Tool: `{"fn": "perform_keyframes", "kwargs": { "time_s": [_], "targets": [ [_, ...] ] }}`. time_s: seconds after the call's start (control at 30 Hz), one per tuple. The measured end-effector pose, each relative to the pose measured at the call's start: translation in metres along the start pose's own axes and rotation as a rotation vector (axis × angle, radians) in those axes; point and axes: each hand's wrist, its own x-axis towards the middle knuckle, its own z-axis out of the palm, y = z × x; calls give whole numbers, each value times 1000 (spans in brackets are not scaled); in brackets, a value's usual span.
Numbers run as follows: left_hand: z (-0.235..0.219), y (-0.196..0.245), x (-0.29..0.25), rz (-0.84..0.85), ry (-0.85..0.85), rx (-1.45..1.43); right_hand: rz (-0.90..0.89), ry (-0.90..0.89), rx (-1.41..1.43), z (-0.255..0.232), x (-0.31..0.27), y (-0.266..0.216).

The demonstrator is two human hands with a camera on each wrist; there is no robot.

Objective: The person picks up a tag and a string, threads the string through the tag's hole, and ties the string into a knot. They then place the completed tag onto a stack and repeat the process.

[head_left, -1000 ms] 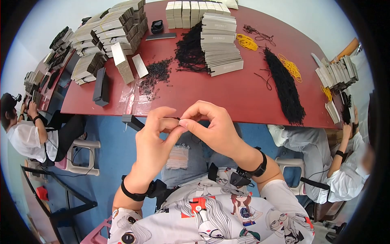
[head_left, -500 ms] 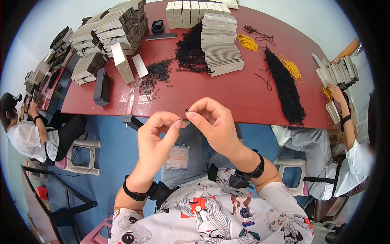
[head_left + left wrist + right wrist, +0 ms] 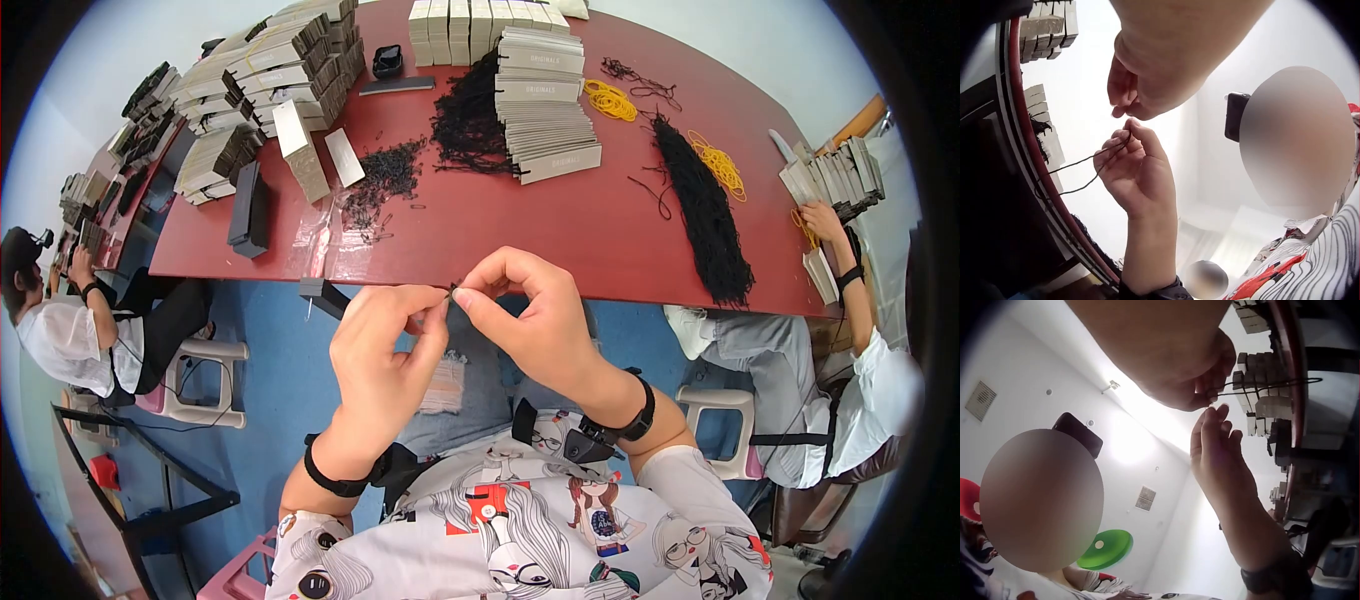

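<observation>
Both hands meet just over the near table edge, fingertips almost together. My right hand (image 3: 535, 315) pinches a thin black cord (image 3: 1072, 165) between thumb and forefinger. In the left wrist view the doubled cord runs past the palm and hangs in a loop; the right wrist view shows that loop (image 3: 1272, 385) too. My left hand (image 3: 385, 335) has its thumb and forefinger pinched on a small dark piece right beside the right fingertips. The fingers mostly hide this piece, and I cannot tell its kind.
On the red table (image 3: 480, 240) lie a heap of small black pins (image 3: 385, 180), fanned grey tags (image 3: 555, 160) with black cords, a black cord bundle (image 3: 700, 215) and yellow bands (image 3: 715, 165). Stacked tags (image 3: 290, 70) stand back left. People sit at both sides.
The hands drew slightly apart, then came together again at the fingertips. The left fingers have straightened somewhat over the thumb. The person at right has reached toward the tags there.
</observation>
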Motion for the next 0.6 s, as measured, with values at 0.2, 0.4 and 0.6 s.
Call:
{"fn": "perform_keyframes", "kwargs": {
  "time_s": [0.2, 0.4, 0.6],
  "targets": [
    [-8, 1, 1, 94, -60, 76, 14, -12, 39, -3, -2, 3],
    [-16, 3, 0, 36, -179, -1, 71, -116, 158, -6, -5, 9],
    [-15, -8, -5, -469, -239, -657, 31, -133, 155, -3, -7, 9]
  ]
}}
